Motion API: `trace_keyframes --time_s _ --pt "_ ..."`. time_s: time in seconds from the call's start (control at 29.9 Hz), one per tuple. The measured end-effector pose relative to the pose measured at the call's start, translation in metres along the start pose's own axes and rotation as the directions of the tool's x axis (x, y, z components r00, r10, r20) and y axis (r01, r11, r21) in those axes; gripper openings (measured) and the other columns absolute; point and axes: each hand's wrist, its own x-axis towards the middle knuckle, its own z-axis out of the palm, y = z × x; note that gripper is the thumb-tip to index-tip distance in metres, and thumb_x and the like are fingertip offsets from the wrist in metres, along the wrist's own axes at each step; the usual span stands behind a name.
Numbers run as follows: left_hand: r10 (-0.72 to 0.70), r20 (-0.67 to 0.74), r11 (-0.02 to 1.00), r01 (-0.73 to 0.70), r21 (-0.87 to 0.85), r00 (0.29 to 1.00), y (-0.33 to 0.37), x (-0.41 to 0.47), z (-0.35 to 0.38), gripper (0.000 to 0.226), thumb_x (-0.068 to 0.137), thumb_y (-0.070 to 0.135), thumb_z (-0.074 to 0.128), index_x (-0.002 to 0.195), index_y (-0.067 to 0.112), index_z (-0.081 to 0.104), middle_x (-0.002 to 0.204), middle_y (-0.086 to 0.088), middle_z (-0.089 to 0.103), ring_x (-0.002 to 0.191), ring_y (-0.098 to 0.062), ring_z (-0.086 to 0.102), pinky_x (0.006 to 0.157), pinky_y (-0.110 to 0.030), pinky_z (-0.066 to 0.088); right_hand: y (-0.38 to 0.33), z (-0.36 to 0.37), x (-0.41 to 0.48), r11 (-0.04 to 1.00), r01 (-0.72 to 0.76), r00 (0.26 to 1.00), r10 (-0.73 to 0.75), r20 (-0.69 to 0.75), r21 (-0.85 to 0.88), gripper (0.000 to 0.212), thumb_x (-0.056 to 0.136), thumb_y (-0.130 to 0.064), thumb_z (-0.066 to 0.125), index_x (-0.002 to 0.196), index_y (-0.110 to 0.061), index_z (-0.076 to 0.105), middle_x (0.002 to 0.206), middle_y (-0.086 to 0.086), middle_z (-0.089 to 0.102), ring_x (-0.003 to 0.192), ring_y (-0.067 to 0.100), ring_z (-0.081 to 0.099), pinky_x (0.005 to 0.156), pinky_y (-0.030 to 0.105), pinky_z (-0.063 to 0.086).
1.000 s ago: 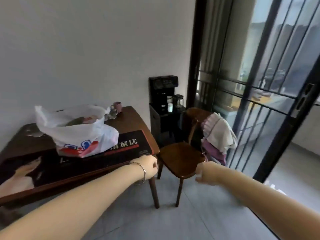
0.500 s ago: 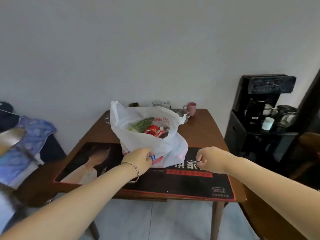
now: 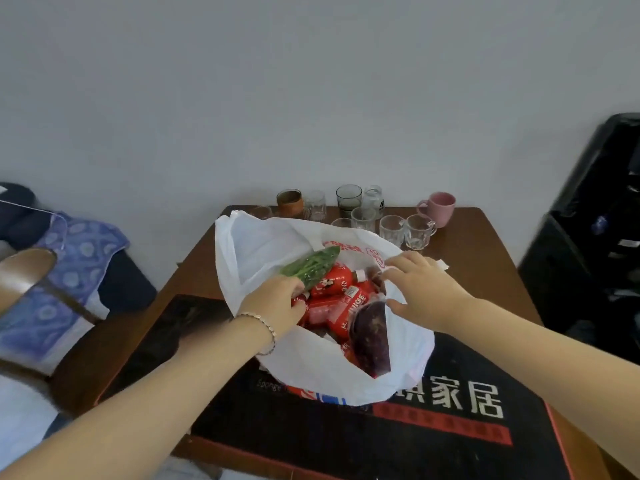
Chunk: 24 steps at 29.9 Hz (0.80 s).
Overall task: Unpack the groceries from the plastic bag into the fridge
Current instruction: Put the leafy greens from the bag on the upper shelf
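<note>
On the table point(image 3: 485, 258) the plastic bag point(image 3: 263, 251) stands open: the nearer left hand point(image 3: 273, 304) curls its fingers round the near end of the green gourd point(image 3: 313, 265), which slants away rightward, while the right hand point(image 3: 420, 294), fingers spread, rests on the rim.

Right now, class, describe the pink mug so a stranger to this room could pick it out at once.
Find the wooden table against the wall and look past the white plastic bag to the cups along its far edge. The pink mug stands at their right end; it alone is opaque pink, its neighbours being glass.
</note>
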Motion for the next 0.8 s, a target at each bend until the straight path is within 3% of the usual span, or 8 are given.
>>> trace_keyframes --time_s 0.13,0.27,0.33,0.43,0.53,0.67,0.73,0.8 --pt "-0.014 0.145 0.978 -0.016 0.207 0.989 -0.025 0.068 0.015 0.039 0.084 0.038 0.056 0.117 0.018 0.051 0.118 -0.003 0.054 0.098 -0.019 0.056 0.081 -0.03 0.05 0.014 0.018 0.035 0.991 -0.125 0.988 0.129 0.088 -0.053 0.053 0.094 -0.048 0.042 0.141 -0.027 0.036 0.154 -0.004 0.022 0.144 0.024 0.01 0.118 0.043 0.009" --pt "-0.028 0.244 0.976 -0.027 0.216 0.969 -0.046 0.123 0.039 0.079 0.076 0.046 0.068 0.139 0.014 0.03 0.136 -0.008 0.045 0.12 -0.025 0.05 0.098 -0.033 0.044 0.025 0.024 0.057 0.949 -0.311 0.941 0.299 0.159 0.058 0.051 0.093 -0.048 0.045 0.14 -0.028 0.038 0.155 -0.004 0.02 0.144 0.021 0.012 0.117 0.041 0.015" --pt "-0.044 0.253 0.98 -0.008 0.201 0.966 -0.054 0.135 0.05 0.089 0.075 0.049 0.069 0.142 0.011 0.023 0.141 -0.01 0.039 0.126 -0.026 0.045 0.103 -0.033 0.04 0.027 0.025 0.062 0.914 -0.383 0.92 0.364 0.145 0.133 0.048 0.093 -0.045 0.047 0.137 -0.028 0.041 0.153 -0.005 0.024 0.142 0.018 0.018 0.116 0.037 0.02" --pt "0.04 0.219 0.98 -0.081 0.182 0.975 -0.063 0.145 0.057 0.074 0.079 0.043 0.066 0.137 0.013 0.03 0.134 -0.01 0.04 0.12 -0.025 0.048 0.099 -0.031 0.042 0.028 0.027 0.068 0.87 -0.453 0.891 0.436 0.126 0.194 0.044 0.092 -0.043 0.05 0.134 -0.029 0.044 0.15 -0.006 0.029 0.14 0.015 0.022 0.115 0.033 0.022" --pt "0.105 0.177 0.992 -0.117 0.054 0.978 -0.068 0.145 0.049 0.064 0.073 0.04 0.07 0.127 0.019 0.044 0.117 -0.004 0.042 0.106 -0.022 0.051 0.086 -0.031 0.048 0.027 0.028 0.072 0.845 -0.486 0.874 0.471 0.119 0.224 0.042 0.091 -0.042 0.051 0.132 -0.031 0.045 0.149 -0.008 0.03 0.139 0.013 0.024 0.115 0.031 0.023" --pt "0.14 0.022 0.98 -0.135 -0.146 0.99 -0.069 0.132 0.032 0.074 0.065 0.031 0.079 0.129 0.016 0.044 0.117 -0.006 0.044 0.104 -0.021 0.051 0.082 -0.027 0.046 0.027 0.027 0.079 0.832 -0.51 0.86 0.491 0.139 0.219 0.042 0.092 -0.041 0.051 0.132 -0.03 0.045 0.148 -0.007 0.032 0.139 0.014 0.025 0.115 0.032 0.022" --pt "0.192 -0.073 0.951 -0.204 -0.233 0.979 -0.066 0.123 0.025 0.076 0.061 0.026 0.083 0.126 0.014 0.046 0.11 -0.007 0.054 0.101 -0.023 0.052 0.078 -0.028 0.045 0.025 0.029 0.079 0.815 -0.559 0.829 0.547 0.113 0.154 0.043 0.092 -0.04 0.05 0.133 -0.027 0.046 0.146 -0.006 0.037 0.137 0.016 0.027 0.115 0.034 0.022" --pt "0.236 -0.107 0.93 -0.257 -0.262 0.966 -0.064 0.114 0.02 0.075 0.059 0.029 0.083 0.123 0.014 0.048 0.094 -0.003 0.059 0.091 -0.025 0.055 0.07 -0.034 0.051 0.023 0.03 0.076 0.751 -0.66 0.751 0.658 0.062 0.022 0.042 0.092 -0.039 0.05 0.132 -0.023 0.048 0.138 -0.004 0.046 0.131 0.02 0.032 0.112 0.038 0.024"
